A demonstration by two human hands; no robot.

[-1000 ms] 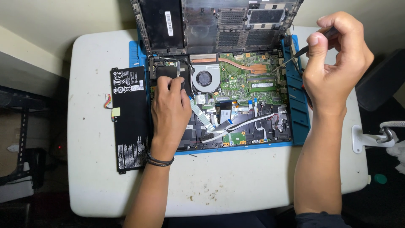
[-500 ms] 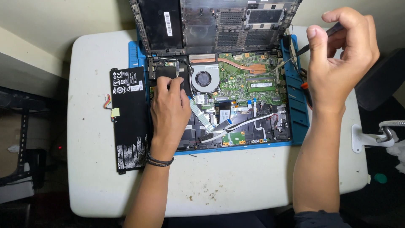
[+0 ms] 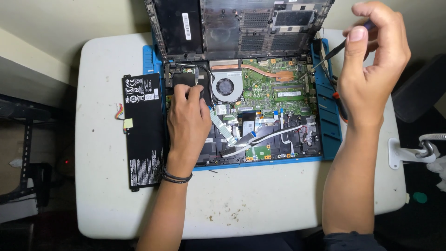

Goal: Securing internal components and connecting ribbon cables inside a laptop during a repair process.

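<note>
Head view. Since half a second ago my right hand (image 3: 371,69) has lifted a little further off the laptop (image 3: 241,111) and swung toward its right rear corner. My left hand (image 3: 188,123) has not moved from the laptop's left half.

My right fingers are clenched around a thin screwdriver (image 3: 332,53). Its dark shaft slants down and left, and the tip hangs just above the laptop's right edge, near the green board (image 3: 278,88); I cannot tell whether it touches. My left hand lies flat, fingers loose and grasping nothing, with the fingertips on the black part at the laptop's left rear, just left of the fan (image 3: 226,87).

The laptop is opened up on a blue mat (image 3: 332,130), and its back cover (image 3: 241,28) stands up behind it. A black battery (image 3: 144,130) lies left of the laptop, its long edge nearly touching the mat. The table (image 3: 260,200) shows bare white surface in front of the laptop as far as the near edge. Right of the laptop, a narrow strip of table runs between the mat and the rounded table edge, and my right forearm crosses it.
</note>
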